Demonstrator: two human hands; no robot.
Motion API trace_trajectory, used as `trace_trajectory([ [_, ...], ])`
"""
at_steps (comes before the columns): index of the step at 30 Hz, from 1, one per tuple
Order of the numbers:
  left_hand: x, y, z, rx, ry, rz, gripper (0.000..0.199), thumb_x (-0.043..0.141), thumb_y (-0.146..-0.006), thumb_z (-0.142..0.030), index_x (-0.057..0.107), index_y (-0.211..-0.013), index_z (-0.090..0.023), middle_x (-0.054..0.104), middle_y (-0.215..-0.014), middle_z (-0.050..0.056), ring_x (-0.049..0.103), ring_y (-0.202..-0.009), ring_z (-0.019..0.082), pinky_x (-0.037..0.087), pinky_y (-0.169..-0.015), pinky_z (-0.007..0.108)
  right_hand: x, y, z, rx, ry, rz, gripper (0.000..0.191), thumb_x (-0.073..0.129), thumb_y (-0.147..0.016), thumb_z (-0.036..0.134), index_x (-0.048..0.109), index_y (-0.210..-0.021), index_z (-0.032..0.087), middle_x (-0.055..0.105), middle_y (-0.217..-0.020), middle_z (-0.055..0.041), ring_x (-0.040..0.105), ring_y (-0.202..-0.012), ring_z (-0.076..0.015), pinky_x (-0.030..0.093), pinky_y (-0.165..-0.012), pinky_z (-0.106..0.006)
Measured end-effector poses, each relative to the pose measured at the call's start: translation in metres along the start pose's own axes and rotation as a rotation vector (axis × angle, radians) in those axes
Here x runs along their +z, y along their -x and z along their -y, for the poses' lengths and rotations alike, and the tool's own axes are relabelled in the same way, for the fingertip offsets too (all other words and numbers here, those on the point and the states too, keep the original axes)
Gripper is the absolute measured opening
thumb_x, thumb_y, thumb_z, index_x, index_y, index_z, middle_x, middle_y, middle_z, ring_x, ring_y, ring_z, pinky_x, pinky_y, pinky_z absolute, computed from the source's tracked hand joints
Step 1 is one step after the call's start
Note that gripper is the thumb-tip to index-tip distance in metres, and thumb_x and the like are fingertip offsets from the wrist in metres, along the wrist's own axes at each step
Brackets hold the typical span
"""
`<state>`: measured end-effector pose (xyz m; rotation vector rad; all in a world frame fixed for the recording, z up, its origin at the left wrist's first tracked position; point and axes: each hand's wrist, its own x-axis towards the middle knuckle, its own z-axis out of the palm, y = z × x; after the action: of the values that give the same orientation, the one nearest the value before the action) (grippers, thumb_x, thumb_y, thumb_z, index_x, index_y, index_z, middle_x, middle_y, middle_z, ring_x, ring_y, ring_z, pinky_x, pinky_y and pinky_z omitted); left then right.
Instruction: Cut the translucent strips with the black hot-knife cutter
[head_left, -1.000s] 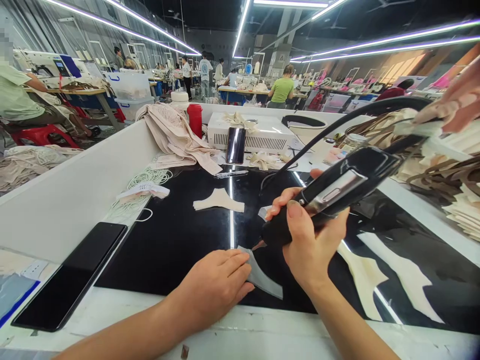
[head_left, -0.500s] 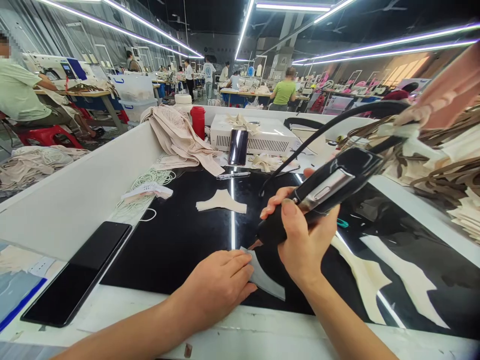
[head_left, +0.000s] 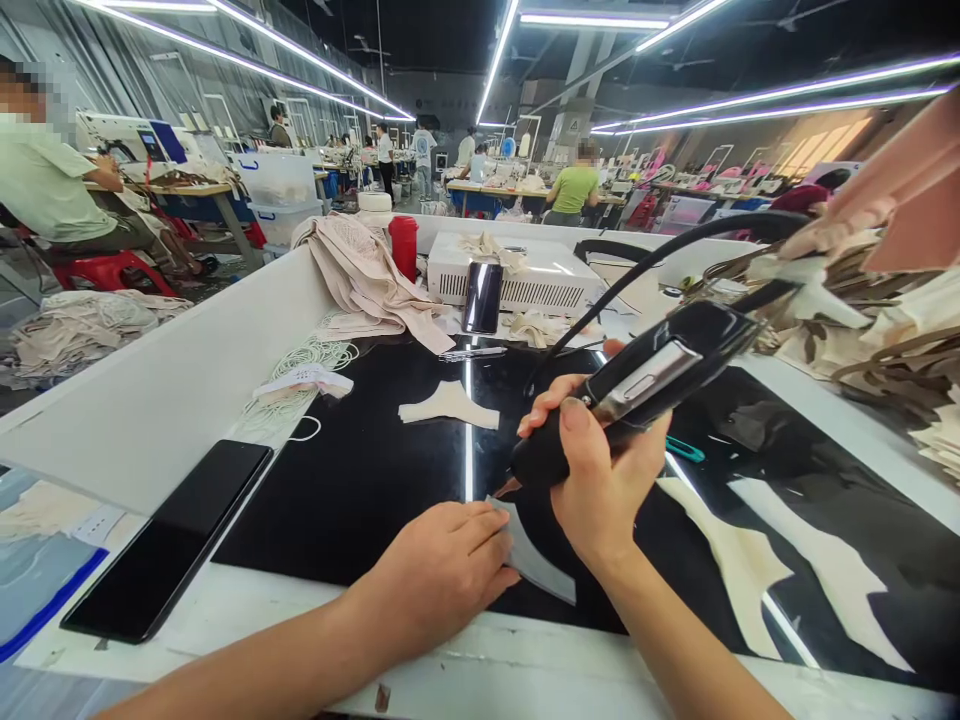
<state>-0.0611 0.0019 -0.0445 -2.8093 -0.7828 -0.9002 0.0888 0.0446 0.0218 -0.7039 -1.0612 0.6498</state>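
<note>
My right hand (head_left: 600, 480) is closed around a black corded hand tool (head_left: 637, 375) with a silver panel, held at a slant. Its metal tip (head_left: 508, 488) points down at the upper end of a grey curved piece (head_left: 541, 560); whether it touches cannot be made out. My left hand (head_left: 446, 560) presses on that piece from the left, fingers together and bent, covering its left part. Beyond them, a stack of cream fabric pieces (head_left: 450, 405) lies on the black glossy mat (head_left: 337, 480). Two longer cream pieces, one inner (head_left: 739, 560) and one outer (head_left: 825, 560), lie on the right.
A large phone (head_left: 169, 540) lies at left beside elastic cords (head_left: 300, 365). Behind the mat stand a white vented box (head_left: 517, 285), a smaller phone (head_left: 482, 298) and a red bottle (head_left: 403, 248). Fabric piles (head_left: 855, 320) crowd the right. A teal tool (head_left: 684, 450) lies near my right hand.
The view has turned slightly left, so the table and pieces appear shifted right. My right hand and the tool have moved a little left, uncovering more of the teal tool. My left hand keeps its place on the grey piece.
</note>
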Motion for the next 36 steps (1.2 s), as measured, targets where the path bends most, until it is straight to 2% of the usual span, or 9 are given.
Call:
trace_trajectory([
  [5, 0.001, 0.000, 0.000, 0.012, -0.026, 0.012, 0.025, 0.051, -0.106, -0.031, 0.067, -0.106, -0.012, 0.075, -0.113, 0.008, 0.070, -0.111, 0.017, 0.057, -0.100, 0.030, 0.002, 0.000, -0.002, 0.019, 0.028, -0.021, 0.047, 0.074, -0.087, 0.032, 0.051, -0.129, 0.031, 0.063, -0.083, 0.0054, 0.060, -0.062, -0.0132, 0.056, -0.060, -0.031],
  [11, 0.006, 0.000, 0.001, 0.037, -0.100, 0.003, 0.023, 0.052, -0.106, -0.031, 0.068, -0.098, -0.015, 0.075, -0.112, 0.006, 0.069, -0.111, 0.015, 0.057, -0.095, 0.026, -0.004, -0.002, 0.003, 0.060, 0.019, -0.027, 0.054, 0.078, -0.084, 0.035, 0.053, -0.132, 0.032, 0.066, -0.084, 0.0047, 0.063, -0.065, -0.0143, 0.058, -0.064, -0.033],
  [19, 0.009, 0.002, 0.002, 0.024, -0.103, -0.046, 0.025, 0.049, -0.107, -0.031, 0.067, -0.098, -0.016, 0.076, -0.109, 0.004, 0.071, -0.104, 0.014, 0.057, -0.092, 0.024, -0.027, 0.009, 0.022, 0.113, 0.083, -0.089, 0.055, 0.081, -0.078, 0.040, 0.057, -0.128, 0.034, 0.065, -0.083, 0.0035, 0.064, -0.064, -0.0166, 0.058, -0.065, -0.037],
  [28, 0.011, 0.004, 0.003, -0.015, -0.087, 0.000, 0.029, 0.047, -0.108, -0.036, 0.066, -0.102, -0.014, 0.075, -0.110, 0.006, 0.071, -0.109, 0.017, 0.058, -0.094, 0.027, -0.051, 0.028, 0.038, 0.136, 0.140, -0.103, 0.053, 0.083, -0.073, 0.042, 0.061, -0.121, 0.036, 0.064, -0.077, 0.0003, 0.064, -0.058, -0.0222, 0.059, -0.055, -0.045],
  [36, 0.009, 0.004, 0.003, -0.021, -0.079, 0.028, 0.027, 0.049, -0.107, -0.034, 0.066, -0.108, -0.014, 0.075, -0.111, 0.007, 0.070, -0.110, 0.017, 0.057, -0.099, 0.027, -0.065, 0.032, 0.040, 0.125, 0.139, -0.120, 0.056, 0.083, -0.074, 0.040, 0.062, -0.126, 0.036, 0.064, -0.079, -0.0010, 0.064, -0.065, -0.0228, 0.060, -0.057, -0.043],
])
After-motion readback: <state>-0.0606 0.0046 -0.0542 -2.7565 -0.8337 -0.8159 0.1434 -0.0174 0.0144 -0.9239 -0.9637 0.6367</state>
